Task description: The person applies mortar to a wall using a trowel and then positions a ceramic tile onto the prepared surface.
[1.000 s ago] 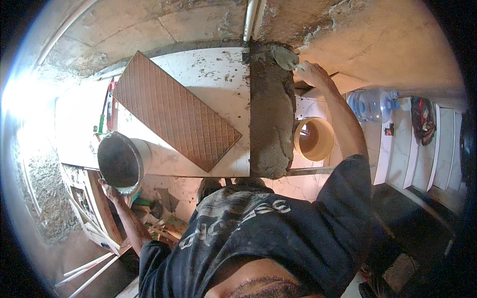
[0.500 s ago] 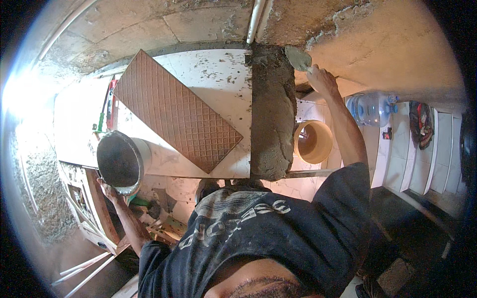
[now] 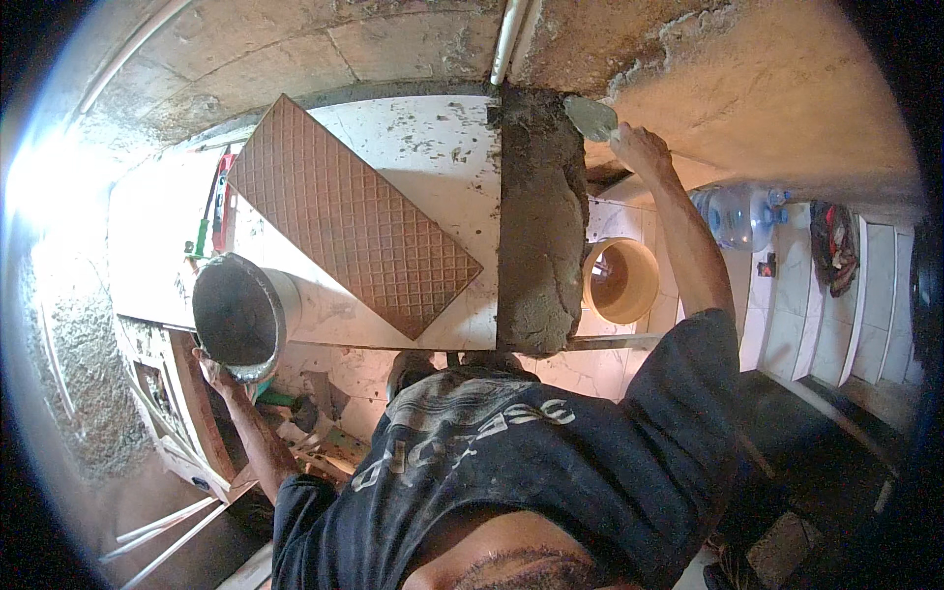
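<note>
My right hand [image 3: 642, 150] is closed around the handle of a trowel [image 3: 591, 118], reaching far forward. The blade lies at the far right edge of a grey mortar bed [image 3: 539, 226], beside the wall. At the left, my left hand [image 3: 220, 372] grips the near rim of a tilted bucket [image 3: 282, 305], whose inside is coated with grey mortar; some fingers are hidden behind it. Between the hands, a brown tile [image 3: 354, 231] rests with its ridged back up, slanting across a white tiled surface [image 3: 433, 147] specked with mortar.
A yellowish bucket [image 3: 644, 280] stands right of the mortar bed. Beyond my right arm are a large clear water bottle [image 3: 737, 216] and white steps [image 3: 826, 315]. A red level [image 3: 224, 211] and a green-handled tool [image 3: 202, 239] lie behind the left bucket. A wooden frame [image 3: 202, 423] stands at lower left.
Very little differs. My right forearm and elbow have shifted slightly to the right, while the trowel stays at the same corner. My left hand keeps its grip on the bucket.
</note>
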Demonstrator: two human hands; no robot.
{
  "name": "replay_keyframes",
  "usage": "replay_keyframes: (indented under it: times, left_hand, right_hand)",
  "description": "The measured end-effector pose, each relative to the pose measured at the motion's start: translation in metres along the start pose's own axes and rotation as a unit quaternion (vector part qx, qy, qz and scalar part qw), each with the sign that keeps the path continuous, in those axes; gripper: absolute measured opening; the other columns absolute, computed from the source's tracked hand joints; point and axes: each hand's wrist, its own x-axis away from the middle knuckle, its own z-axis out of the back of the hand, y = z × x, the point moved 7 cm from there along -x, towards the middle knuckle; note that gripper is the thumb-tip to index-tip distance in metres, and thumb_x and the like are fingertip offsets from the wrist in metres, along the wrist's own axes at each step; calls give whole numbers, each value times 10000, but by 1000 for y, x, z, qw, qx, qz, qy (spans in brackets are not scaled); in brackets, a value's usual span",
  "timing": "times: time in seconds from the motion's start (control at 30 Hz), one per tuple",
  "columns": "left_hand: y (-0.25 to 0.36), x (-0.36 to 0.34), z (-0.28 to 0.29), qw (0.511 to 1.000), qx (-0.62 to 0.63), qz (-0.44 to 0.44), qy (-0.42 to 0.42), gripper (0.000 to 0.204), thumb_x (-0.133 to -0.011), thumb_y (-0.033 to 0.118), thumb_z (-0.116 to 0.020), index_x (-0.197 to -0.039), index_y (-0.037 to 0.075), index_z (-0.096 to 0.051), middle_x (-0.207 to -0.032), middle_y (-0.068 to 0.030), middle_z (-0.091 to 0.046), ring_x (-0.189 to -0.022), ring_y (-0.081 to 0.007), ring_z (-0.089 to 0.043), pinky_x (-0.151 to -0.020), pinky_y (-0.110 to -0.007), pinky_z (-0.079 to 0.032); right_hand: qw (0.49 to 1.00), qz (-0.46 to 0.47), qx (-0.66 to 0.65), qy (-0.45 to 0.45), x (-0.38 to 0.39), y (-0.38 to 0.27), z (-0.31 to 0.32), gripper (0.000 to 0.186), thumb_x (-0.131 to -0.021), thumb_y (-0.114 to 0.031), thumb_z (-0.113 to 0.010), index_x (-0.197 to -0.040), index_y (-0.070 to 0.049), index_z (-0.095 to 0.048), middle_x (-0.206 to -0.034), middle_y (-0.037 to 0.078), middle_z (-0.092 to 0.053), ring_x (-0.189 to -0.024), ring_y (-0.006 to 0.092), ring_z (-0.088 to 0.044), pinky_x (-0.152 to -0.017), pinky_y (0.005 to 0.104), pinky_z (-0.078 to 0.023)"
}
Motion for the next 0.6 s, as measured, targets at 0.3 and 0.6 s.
replay_keyframes:
  times: [0.3, 0.6]
  left_hand:
    - [17, 10, -6, 996, -74, -30, 38, 501, -953, 420, -390, -1214, -2, -460, -1011, -53, -581, -845, -160, -550, -813, -315, -438]
    - [1, -11, 6, 981, -92, -157, -67, 512, -941, 357, -421, -1316, 15, -347, -1135, -56, -522, -929, -171, -539, -827, -326, -447]
  right_hand:
    - [959, -70, -261, -88, 32, -3, -17, 476, -875, -391, -470, -1070, 38, -536, -676, 158, -590, -515, 228, -584, -503, 383, -463]
    - [949, 14, -312, -40, 26, -57, -39, 453, -882, -398, -450, -1049, 11, -550, -828, 217, -624, -574, 279, -624, -576, 428, -490]
